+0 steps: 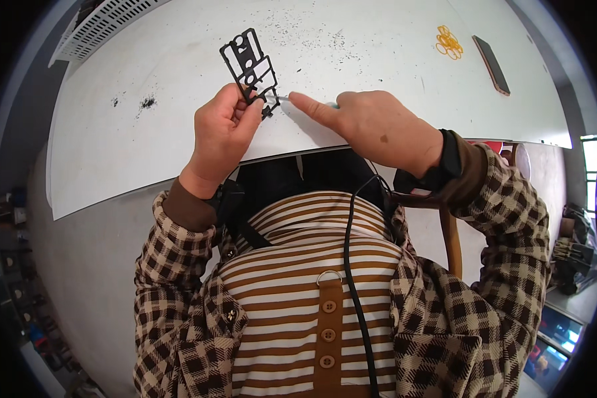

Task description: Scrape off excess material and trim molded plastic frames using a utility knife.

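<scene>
1. Stripes and brown buttons on the person's top sit closest to the camera, at 6 o'clock, with a black cord running down over them.
2. At 10 o'clock a white slotted crate pokes in past the table's far corner.
3. Left hand, just above the middle: its thumb and fingers are pinched shut on the bottom end of a black plastic frame. The frame stands up off the white table, toward 12 o'clock.
4. Right hand, toward 1 o'clock: it is closed around a thin tool. The pointing finger lies straight along it. The silver tip touches the frame's bottom corner.
5. To do this bit well, I think the left hand should hold the frame very still. The right hand should push gently with only the tip, so the thin plastic does not snap.
6. Small black crumbs dot the table at 11 o'clock.
7. At 1 o'clock lies a little heap of yellow rings. Just right of it is a flat dark phone.
8. No boxes, labels or signs show clearly anywhere.
</scene>
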{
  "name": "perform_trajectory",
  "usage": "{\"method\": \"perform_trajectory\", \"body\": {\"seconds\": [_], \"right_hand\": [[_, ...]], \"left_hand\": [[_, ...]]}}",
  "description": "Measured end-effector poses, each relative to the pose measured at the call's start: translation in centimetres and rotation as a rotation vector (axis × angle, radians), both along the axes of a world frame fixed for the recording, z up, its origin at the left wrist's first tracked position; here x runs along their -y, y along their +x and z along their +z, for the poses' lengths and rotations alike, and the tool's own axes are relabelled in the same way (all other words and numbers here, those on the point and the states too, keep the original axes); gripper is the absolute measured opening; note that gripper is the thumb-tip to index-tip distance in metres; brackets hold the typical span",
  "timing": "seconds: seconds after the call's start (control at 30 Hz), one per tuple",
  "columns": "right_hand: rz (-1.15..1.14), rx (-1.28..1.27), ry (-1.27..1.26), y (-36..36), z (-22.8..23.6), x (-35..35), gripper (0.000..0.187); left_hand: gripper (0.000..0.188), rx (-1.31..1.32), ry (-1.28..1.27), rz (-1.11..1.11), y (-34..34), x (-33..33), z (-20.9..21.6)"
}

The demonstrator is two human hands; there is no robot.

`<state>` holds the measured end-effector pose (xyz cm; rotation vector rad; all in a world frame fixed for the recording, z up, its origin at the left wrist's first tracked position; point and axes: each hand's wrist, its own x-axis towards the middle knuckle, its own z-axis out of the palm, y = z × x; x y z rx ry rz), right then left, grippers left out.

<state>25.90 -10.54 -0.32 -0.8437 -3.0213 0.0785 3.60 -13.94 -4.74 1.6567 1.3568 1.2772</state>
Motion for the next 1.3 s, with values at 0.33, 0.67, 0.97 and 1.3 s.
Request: {"method": "perform_trajectory", "body": {"seconds": [0.33,0.67,0.97,1.3], "right_hand": [[-0.054,-0.013,-0.08,-0.6,-0.1,0.9,0.07],[-0.092,-0.088,-0.155,1.0,0.5,1.0,0.069],[-0.148,-0.23,-0.473,0.0,-0.1,0.9,0.056],[-0.363,-0.278,-1.223,-0.3,2.1,0.6,0.046]], "left_hand": [[0.008,-0.042,0.013,-0.03,-0.7,0.2,-0.1],[0.01,-0.088,0.067,-0.012,1.0,-0.2,0.1],[0.009,-0.331,0.228,-0.015,0.6,0.1,0.4],[0.009,-0.018,0.003,0.038,0.4,-0.1,0.4]]}}
